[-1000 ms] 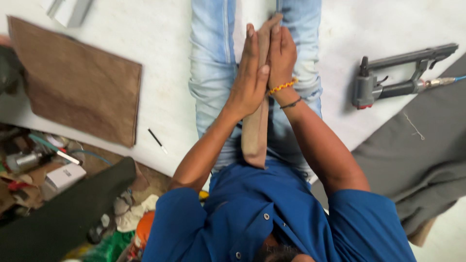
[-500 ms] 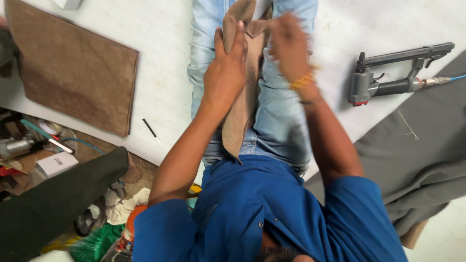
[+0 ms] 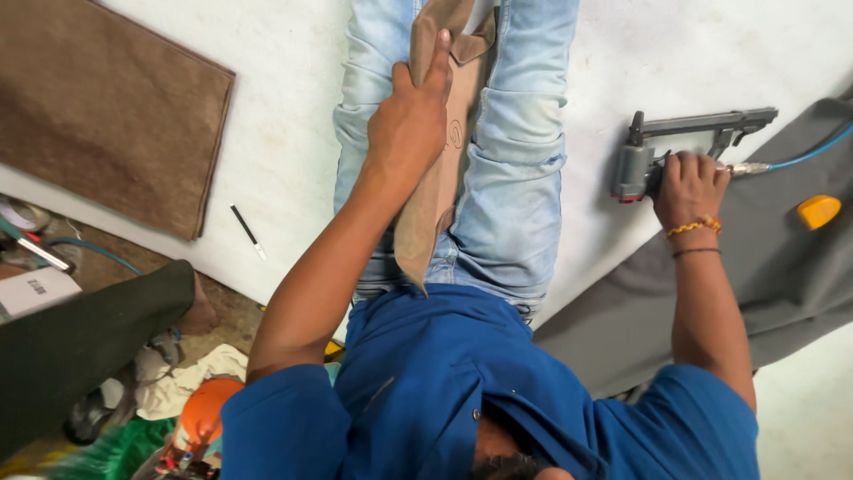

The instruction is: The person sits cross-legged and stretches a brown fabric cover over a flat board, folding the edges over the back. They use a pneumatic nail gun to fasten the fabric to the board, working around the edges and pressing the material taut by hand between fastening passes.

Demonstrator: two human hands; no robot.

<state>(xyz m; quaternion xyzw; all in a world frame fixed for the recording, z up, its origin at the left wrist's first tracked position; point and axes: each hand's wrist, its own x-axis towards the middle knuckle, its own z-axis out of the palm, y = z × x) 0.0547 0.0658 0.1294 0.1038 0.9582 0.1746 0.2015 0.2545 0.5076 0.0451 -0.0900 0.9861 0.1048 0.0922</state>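
We note the left hand (image 3: 410, 124) pressed flat, fingers (image 3: 437, 67) together and extended, on a brown padded piece (image 3: 437, 182) lying along the jeans-clad legs (image 3: 515, 178). The right hand (image 3: 689, 185) has its fingers curled around the grey pneumatic stapler (image 3: 657, 147) on the white surface (image 3: 284, 133). Grey fabric (image 3: 782, 267) lies beside; a brown panel (image 3: 107, 107) lies well apart.

A small white box (image 3: 34, 292) with dark print on its top lies at the left edge, partly cut off by the frame. It sits just beside a dark trouser leg (image 3: 80, 347).
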